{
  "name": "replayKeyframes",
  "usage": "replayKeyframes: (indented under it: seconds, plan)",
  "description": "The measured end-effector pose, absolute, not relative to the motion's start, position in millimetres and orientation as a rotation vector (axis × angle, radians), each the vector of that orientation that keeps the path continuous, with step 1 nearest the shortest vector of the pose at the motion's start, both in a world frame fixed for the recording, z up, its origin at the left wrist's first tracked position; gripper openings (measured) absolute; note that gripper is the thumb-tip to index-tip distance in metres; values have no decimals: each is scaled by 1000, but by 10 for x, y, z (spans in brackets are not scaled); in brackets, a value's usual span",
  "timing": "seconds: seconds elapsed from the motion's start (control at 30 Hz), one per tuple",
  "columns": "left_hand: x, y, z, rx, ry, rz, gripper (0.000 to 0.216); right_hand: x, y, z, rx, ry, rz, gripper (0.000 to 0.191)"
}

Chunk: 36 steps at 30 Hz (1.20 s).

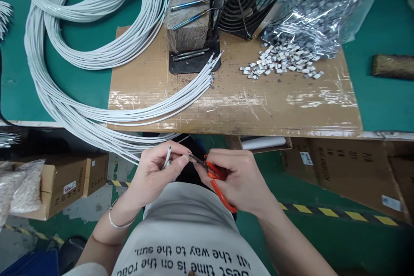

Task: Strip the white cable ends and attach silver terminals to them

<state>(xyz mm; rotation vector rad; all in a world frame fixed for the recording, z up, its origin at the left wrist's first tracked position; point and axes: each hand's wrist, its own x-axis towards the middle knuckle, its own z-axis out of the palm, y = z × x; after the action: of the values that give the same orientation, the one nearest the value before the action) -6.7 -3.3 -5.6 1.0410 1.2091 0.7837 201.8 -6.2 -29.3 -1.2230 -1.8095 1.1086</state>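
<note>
1. Curving in from the left, the white cable bundle [48, 90] lies beyond and to the left of the left hand's fingers; its lower strands run down behind that hand [161, 170], while its upper strands end on the cardboard sheet [258, 110], ahead of both hands' fingers.

2. Left hand: thumb and forefinger are brought together at the tips, with no clear gap between them; the other fingers are curled. A cable end [167, 157] is held within the curl and projects away from the body, its long axis leaning slightly right. (What the tips themselves pinch is too small to tell.)

3. Key relation: the scissors [223, 196] lie immediately right of the left fingertips, their long axis slanting from handles near the body to blade tips up and left. The points reach those fingertips; touching or just beside cannot be told.

4. Right hand [237, 174]: nearer the scissors' handles, its fingers are closed around the orange loops; the blades appear nearly together.

5. Farther right, beyond the right fingers, loose white connectors [284, 62] lie before a clear bag [313, 17].
</note>
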Motion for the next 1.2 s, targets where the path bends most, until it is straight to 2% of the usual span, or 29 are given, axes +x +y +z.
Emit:
replayKeyframes:
  seconds: [0.37, 0.57, 0.73, 0.97, 1.2]
  plan:
    - [-64, -5, -50, 961, 1162, 733, 34, 2004, -64, -376, -1275, -1668, 956, 54]
    - [-54, 34, -50, 940, 1082, 813, 20, 2130, -61, -384, -1425, -1554, 862, 59]
    - [-47, 28, -104, 912, 1098, 812, 15, 2192, -95, -469, -1457, -1479, 807, 51]
    - [-46, -9, -110, 896, 1125, 779, 31, 2175, -40, -374, -1416, -1524, 893, 47]
    - [-15, 1, -77, 863, 1035, 751, 27, 2194, -49, -346, -1308, -1713, 1089, 41]
